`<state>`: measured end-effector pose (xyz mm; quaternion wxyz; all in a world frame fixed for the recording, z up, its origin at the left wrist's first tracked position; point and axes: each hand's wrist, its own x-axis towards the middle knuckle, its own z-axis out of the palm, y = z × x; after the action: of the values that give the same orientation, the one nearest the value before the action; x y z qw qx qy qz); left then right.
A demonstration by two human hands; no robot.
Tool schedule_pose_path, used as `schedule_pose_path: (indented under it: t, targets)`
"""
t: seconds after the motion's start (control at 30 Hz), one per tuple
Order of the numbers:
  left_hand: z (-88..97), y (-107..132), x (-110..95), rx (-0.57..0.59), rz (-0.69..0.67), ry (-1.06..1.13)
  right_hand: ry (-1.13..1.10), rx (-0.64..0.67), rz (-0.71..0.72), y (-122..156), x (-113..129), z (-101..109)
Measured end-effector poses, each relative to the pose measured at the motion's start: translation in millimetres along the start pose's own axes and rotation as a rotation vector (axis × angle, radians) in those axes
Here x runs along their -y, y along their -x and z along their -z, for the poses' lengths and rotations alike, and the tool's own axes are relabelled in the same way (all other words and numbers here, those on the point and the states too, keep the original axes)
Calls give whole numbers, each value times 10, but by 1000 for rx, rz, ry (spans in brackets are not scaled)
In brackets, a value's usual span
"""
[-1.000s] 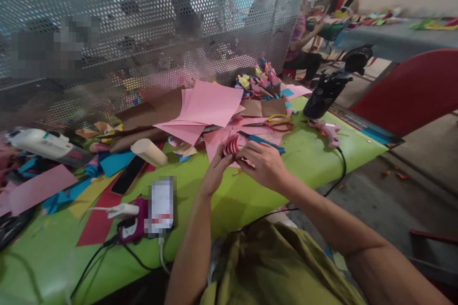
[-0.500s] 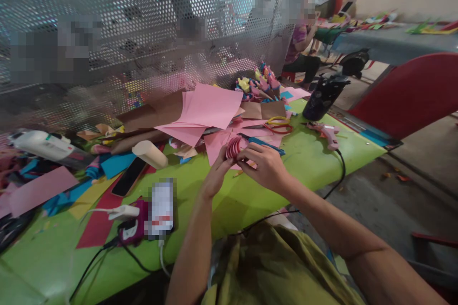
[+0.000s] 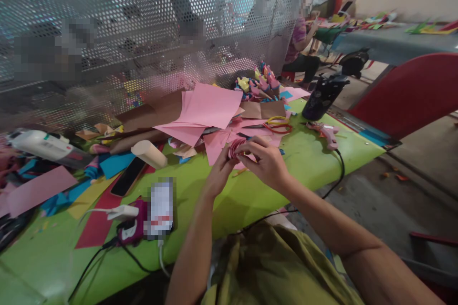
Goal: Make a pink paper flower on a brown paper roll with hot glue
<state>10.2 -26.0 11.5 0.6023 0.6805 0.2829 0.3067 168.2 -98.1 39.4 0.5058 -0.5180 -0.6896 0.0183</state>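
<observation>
Pinching the paper coil (image 3: 236, 147) just above the green tabletop (image 3: 307, 155), left hand (image 3: 218, 176) and right hand (image 3: 266, 164) both closed on it, I judge any slackened fingertip would let it spring unrolled.

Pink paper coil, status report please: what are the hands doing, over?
Grip: left hand and right hand both pinching pink paper coil over green table. Beyond them scissors and glue gun, clear of the hands.
</observation>
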Motion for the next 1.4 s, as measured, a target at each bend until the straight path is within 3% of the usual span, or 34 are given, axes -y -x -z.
schedule_pose_path:
  t: [0.17,0.37,0.53,0.87,0.97,1.3,1.4]
  targets:
    - [-17,19,-95,28,-170,-186,208,97,128,-168,-24,115]
    - [-39,65,-145,-2,-133,-330,266,263,215,-314,-45,234]
    - [-53,66,-152,-34,-139,-383,253,352,195,-351,-68,265]
    - [-33,68,-101,-21,-157,-383,293,351,131,-351,-67,205]
    - [-20,50,-80,-19,-123,-299,260,287,131,-335,-81,169]
    - [-17,2,-28,-90,-7,58,124,-158,132,-68,-9,80]
    - [-16,-6,36,-141,28,161,100,-189,108,20,11,18]
